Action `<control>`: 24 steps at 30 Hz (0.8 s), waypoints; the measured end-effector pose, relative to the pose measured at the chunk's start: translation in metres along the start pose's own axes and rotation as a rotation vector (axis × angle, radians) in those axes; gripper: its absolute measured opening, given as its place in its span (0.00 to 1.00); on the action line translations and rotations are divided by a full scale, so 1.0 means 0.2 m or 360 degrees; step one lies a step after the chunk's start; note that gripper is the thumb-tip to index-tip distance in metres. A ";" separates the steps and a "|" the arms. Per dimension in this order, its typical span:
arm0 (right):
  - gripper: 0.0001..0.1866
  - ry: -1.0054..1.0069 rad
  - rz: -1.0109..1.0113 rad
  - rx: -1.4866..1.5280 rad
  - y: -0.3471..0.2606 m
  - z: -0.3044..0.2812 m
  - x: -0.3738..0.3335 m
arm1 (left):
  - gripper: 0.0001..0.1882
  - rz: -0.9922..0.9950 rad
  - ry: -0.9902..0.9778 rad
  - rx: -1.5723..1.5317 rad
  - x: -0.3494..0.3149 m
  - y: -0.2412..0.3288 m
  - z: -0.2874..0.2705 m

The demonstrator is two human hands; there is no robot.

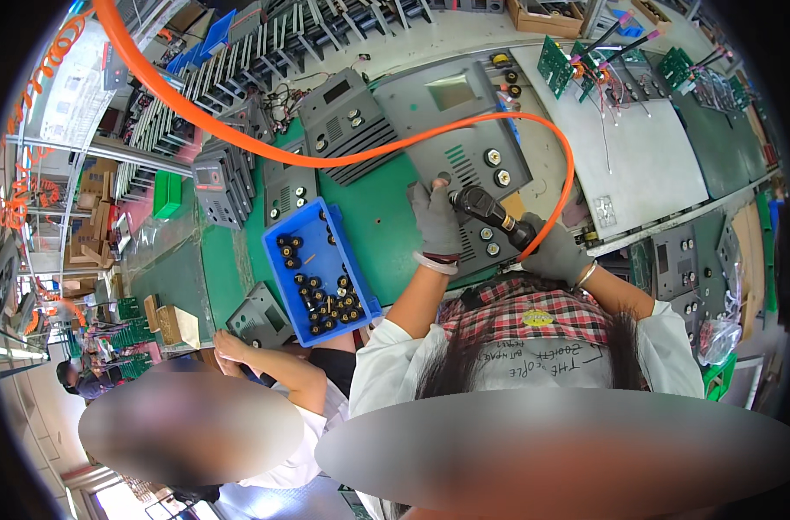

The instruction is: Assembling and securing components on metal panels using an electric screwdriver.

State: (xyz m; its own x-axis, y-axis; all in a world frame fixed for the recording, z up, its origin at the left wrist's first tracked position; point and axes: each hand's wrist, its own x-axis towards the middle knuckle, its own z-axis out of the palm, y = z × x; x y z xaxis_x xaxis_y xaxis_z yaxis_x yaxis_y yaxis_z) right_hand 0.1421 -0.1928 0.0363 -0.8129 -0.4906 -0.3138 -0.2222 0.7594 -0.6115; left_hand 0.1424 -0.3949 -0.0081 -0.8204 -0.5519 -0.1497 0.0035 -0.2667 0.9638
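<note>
My right hand [553, 253], in a grey glove, grips a black air ratchet wrench [502, 222] fed by an orange air hose [553, 139]. The wrench head sits over a grey front panel [486, 132] with a window, vent slots and round metal-and-black sockets [494, 158]. Beside that head, my gloved left hand [436, 224] has its bare fingertips curled at the panel; whatever they may pinch is hidden. Another grey panel [477, 247] lies nearer me, partly under the wrench and my hands.
Left of my hands, a blue bin [373, 303] holds several black sockets. Stacked grey panels [352, 121] stand beyond it. Far right, green circuit boards [554, 68] rest on a white board [651, 165]. A co-worker's hands [230, 348] are by a panel at the lower left.
</note>
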 end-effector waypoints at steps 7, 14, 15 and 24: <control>0.26 0.0096 -0.0341 -0.0005 0.03 -0.07 -0.02 | 0.07 -0.0099 -0.0220 0.0011 -0.01 0.04 -0.07; 0.23 0.0199 -0.0022 0.0918 0.15 -0.18 -0.02 | 0.09 -0.0073 0.0057 -0.0119 0.06 0.02 -0.16; 0.22 0.0256 -0.0002 0.0994 0.15 -0.20 -0.01 | 0.09 -0.0025 0.0033 -0.0175 0.06 0.01 -0.15; 0.24 0.0308 0.0267 0.0486 0.02 -0.26 -0.01 | 0.09 0.0228 0.0030 0.0007 0.00 0.08 -0.05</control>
State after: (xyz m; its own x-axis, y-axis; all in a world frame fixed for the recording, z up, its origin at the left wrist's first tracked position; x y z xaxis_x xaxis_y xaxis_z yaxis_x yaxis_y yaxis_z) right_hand 0.1149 -0.1663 0.0714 -0.9173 -0.2586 -0.3027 0.0689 0.6459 -0.7603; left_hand 0.1475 -0.4078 0.0048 -0.8008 -0.5987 -0.0147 0.1171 -0.1806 0.9766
